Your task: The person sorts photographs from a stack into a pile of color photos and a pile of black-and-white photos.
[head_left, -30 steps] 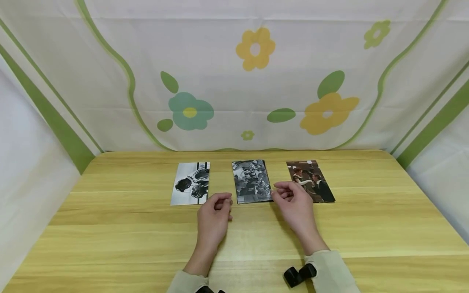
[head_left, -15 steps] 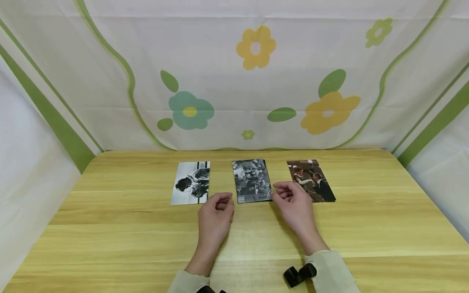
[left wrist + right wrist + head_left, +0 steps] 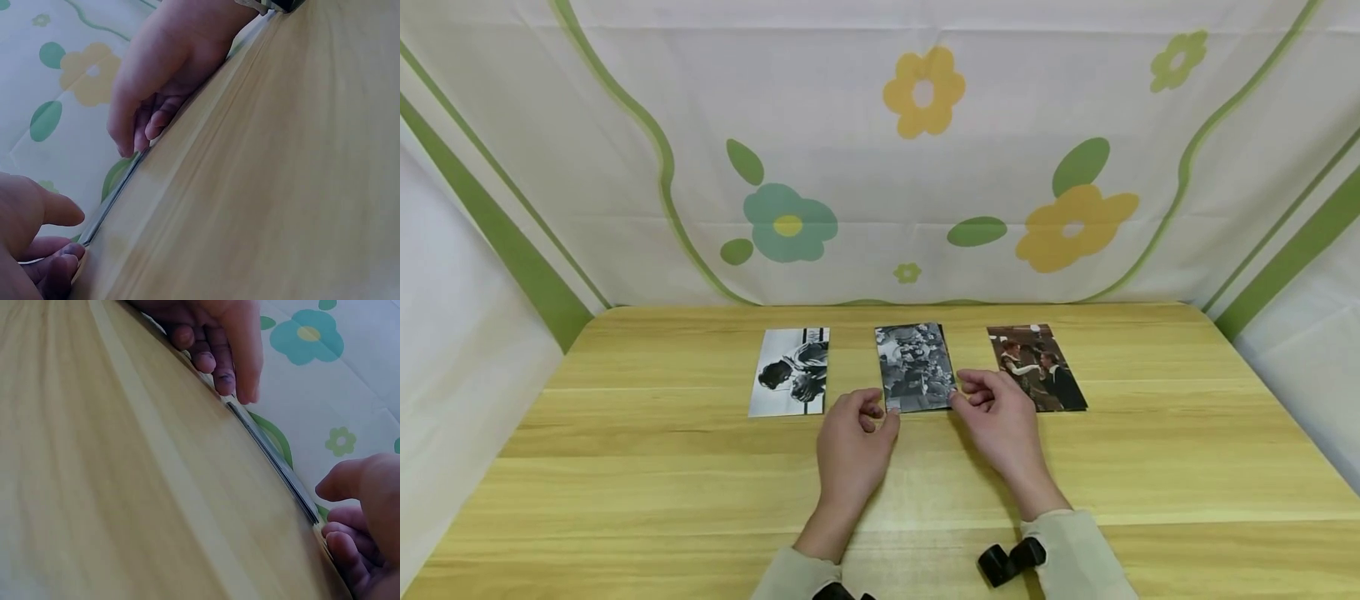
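In the head view, a stack of photo cards (image 3: pixel 916 367) with a black-and-white crowd picture on top lies flat on the wooden table (image 3: pixel 662 500). My left hand (image 3: pixel 853 450) is at its lower left corner, thumb right at the edge and fingers loosely bent. Along the lower right side is my right hand (image 3: pixel 1000 425), its thumb tip at the card edge. Seen from the right wrist, the stack's layered edge (image 3: pixel 275 462) runs between both hands. The left wrist view shows the thin edge (image 3: pixel 115 195) of the same stack between the fingertips.
To the left lies a black-and-white photo card (image 3: pixel 790 372) of two people. A colour photo card (image 3: pixel 1041 371) lies to the right, partly behind my right hand. A white curtain (image 3: pixel 850 108) with flowers stands along the table's back edge. Black wrist cameras (image 3: pixel 1011 562) sit at the sleeves.
My left hand has moved right and slightly up to the middle stack's corner, its thumb spreading away from the fingers. The right hand stays almost in place at the stack's right side.
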`<state>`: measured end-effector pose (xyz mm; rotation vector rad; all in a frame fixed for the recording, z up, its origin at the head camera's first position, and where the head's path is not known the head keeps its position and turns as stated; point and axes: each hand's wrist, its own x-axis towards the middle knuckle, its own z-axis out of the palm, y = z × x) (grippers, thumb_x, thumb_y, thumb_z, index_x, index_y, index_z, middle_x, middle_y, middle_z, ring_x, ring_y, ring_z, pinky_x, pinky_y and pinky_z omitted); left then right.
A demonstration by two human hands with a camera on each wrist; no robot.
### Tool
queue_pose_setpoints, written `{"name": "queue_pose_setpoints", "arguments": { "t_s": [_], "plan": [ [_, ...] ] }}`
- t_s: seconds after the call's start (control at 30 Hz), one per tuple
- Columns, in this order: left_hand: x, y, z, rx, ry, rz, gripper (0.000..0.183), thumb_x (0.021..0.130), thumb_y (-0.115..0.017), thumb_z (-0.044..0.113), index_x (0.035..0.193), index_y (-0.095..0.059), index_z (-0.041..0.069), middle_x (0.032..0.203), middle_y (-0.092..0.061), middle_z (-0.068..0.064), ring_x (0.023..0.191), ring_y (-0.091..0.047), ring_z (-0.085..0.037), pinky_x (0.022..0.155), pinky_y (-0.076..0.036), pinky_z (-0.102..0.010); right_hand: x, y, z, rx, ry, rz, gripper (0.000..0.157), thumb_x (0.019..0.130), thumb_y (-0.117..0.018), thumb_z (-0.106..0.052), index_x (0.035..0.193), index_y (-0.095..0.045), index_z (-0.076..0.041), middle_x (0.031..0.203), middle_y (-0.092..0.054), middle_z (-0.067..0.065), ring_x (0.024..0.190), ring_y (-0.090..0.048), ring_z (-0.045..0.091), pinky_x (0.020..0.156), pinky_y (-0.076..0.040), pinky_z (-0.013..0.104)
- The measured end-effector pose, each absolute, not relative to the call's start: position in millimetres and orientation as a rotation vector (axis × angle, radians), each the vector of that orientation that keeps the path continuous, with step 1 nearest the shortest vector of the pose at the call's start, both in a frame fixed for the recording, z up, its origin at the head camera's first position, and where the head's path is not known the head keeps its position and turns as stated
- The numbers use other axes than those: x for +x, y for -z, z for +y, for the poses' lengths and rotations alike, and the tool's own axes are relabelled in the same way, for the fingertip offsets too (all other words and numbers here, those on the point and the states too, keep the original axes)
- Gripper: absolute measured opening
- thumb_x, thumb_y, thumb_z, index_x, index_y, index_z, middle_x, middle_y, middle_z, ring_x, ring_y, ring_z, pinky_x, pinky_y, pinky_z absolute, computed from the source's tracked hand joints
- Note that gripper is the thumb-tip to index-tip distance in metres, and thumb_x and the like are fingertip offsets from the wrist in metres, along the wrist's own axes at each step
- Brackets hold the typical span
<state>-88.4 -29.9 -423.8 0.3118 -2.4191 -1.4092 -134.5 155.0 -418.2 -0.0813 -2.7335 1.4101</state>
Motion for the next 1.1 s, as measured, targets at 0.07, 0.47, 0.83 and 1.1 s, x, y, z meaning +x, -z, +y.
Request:
{"name": "queue_pose_setpoints", "arguments": {
  "t_s": [0.07, 0.47, 0.83, 1.1],
  "plan": [
    [-89.3, 423.7, -28.4, 0.304, 1.350, -2.461, 0.029, 0.088, -0.084, 0.015, 0.115, -0.079, 0.006, 0.090, -0.071, -0.001, 0.076, -0.057, -0.010, 0.070, -0.045, -0.028, -134.4, 418.3, 154.3, -0.068, -1.387, -2.732, 0.035, 0.095, -0.080, -0.018, 0.130, -0.075, -0.011, 0.115, -0.069, 0.007, 0.098, -0.063, 0.019, 0.083, -0.053, 0.021],
    [-94.1, 422.7, -25.6, 0.347, 1.216, -2.534, 0.031, 0.088, -0.082, 0.019, 0.118, -0.081, 0.011, 0.088, -0.070, 0.003, 0.071, -0.051, -0.009, 0.061, -0.039, -0.028, -132.1, 418.5, 151.6, -0.008, -1.271, -2.754, 0.036, 0.094, -0.081, -0.017, 0.129, -0.077, -0.009, 0.110, -0.066, 0.008, 0.095, -0.060, 0.020, 0.084, -0.050, 0.028],
    [-96.8, 422.3, -25.8, 0.358, 1.180, -2.552, 0.036, 0.088, -0.081, 0.019, 0.123, -0.081, 0.011, 0.087, -0.071, 0.003, 0.073, -0.056, -0.013, 0.059, -0.039, -0.030, -133.0, 417.7, 149.5, -0.002, -1.233, -2.771, 0.040, 0.093, -0.081, -0.018, 0.131, -0.077, -0.007, 0.108, -0.066, 0.009, 0.095, -0.062, 0.021, 0.085, -0.050, 0.032],
    [-97.7, 423.8, -25.7, 0.361, 1.193, -2.542, 0.035, 0.089, -0.080, 0.016, 0.123, -0.082, 0.013, 0.086, -0.070, 0.004, 0.069, -0.052, -0.010, 0.057, -0.036, -0.029, -133.1, 419.1, 149.7, -0.002, -1.221, -2.775, 0.039, 0.092, -0.082, -0.018, 0.129, -0.078, -0.007, 0.106, -0.066, 0.009, 0.094, -0.061, 0.021, 0.084, -0.049, 0.032]
  ]
}}
